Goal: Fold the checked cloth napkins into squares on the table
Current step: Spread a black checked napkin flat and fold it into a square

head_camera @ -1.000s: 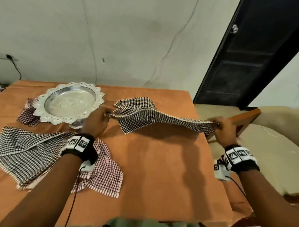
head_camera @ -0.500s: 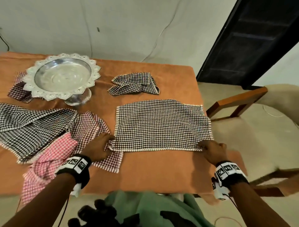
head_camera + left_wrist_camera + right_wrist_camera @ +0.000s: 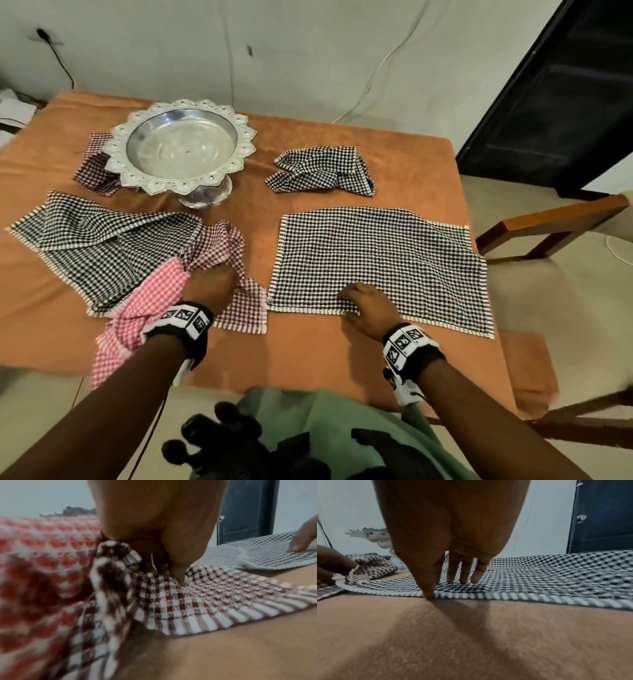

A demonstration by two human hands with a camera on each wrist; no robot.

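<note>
An orange-covered surface (image 3: 308, 349) holds your work. Your right hand (image 3: 368, 305) presses flat on the spread black checked napkin (image 3: 380, 260), not yet folded. Your left hand (image 3: 210, 286) grips the maroon napkin (image 3: 239, 315). Other napkins (image 3: 102, 246) still lie loose.

Head view looks down from above; wrist views skim low (both share the black-checked napkin (image 3: 380, 263)).

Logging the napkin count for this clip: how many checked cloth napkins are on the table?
6: black flat napkin front right; black bundled napkin behind it; large black napkin left; pink napkin and maroon napkin front left; maroon one under the silver bowl. More may be hidden.
</note>
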